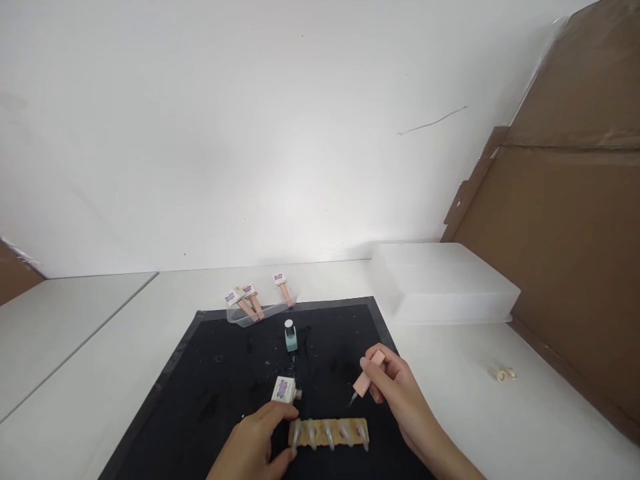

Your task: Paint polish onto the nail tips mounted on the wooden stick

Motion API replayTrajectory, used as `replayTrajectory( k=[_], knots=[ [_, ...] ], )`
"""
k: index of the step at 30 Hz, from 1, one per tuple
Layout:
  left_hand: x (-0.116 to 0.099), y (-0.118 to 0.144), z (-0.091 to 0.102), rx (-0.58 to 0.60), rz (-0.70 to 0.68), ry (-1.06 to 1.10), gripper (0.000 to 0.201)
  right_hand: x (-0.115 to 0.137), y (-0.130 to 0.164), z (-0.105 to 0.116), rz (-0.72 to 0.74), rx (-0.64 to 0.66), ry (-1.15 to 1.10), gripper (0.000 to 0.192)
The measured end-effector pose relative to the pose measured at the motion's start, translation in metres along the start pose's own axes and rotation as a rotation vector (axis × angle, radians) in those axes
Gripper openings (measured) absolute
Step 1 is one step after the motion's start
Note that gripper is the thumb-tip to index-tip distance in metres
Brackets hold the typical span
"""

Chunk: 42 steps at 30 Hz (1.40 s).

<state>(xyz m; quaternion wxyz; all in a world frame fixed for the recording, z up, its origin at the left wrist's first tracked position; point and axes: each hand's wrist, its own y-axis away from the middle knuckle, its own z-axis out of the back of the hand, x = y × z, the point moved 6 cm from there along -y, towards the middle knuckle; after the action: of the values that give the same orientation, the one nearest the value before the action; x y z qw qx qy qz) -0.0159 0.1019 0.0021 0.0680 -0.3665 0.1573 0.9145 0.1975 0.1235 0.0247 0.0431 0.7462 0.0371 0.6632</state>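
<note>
Two hands work over the black mat (225, 373) on the white table (500, 413). Left hand (255, 443) pinches the tan strip of clear false nails (330, 433), steadying it. Right hand (400, 393) grips a pink-capped polish brush (367, 378), tip just above the strip. Painting seems underway; the next stroke needs a steady, light touch on one nail.

No text can be read. The bottle (283, 389) just beyond the left fingers (280, 417) bears a purple-printed label, too blurred to read; so do the three bottles (250, 300) farther off.
</note>
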Motion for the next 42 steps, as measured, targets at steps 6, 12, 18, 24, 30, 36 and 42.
replayTrajectory(
  k=[6, 12, 18, 24, 30, 36, 42],
  knots=[
    [-0.004, 0.002, 0.013, -0.011, -0.011, -0.108, 0.019, -0.002, 0.000, 0.001, 0.003, 0.006, 0.007, 0.034],
    [-0.001, 0.001, 0.044, -0.077, 0.048, -0.194, 0.016, -0.003, -0.002, 0.000, 0.013, 0.001, 0.021, 0.034],
    [0.008, -0.011, 0.047, -0.221, -0.170, -0.120, 0.048, -0.004, -0.003, 0.001, 0.008, -0.010, 0.005, 0.032],
    [0.008, -0.018, 0.033, -0.156, -0.270, -0.007, 0.032, -0.003, 0.000, 0.000, 0.000, -0.010, 0.007, 0.034],
    [-0.004, -0.012, 0.035, -0.147, -0.253, 0.174, 0.035, -0.005, 0.001, -0.007, 0.009, 0.069, 0.001, 0.033],
    [-0.002, -0.005, 0.035, -0.120, -0.095, 0.730, 0.037, 0.001, 0.014, -0.018, 0.131, 0.242, -0.069, 0.026],
    [-0.002, -0.005, 0.023, -0.030, 0.024, 1.163, 0.039, 0.010, 0.030, -0.022, 0.407, 0.301, 0.125, 0.016]
  ],
)
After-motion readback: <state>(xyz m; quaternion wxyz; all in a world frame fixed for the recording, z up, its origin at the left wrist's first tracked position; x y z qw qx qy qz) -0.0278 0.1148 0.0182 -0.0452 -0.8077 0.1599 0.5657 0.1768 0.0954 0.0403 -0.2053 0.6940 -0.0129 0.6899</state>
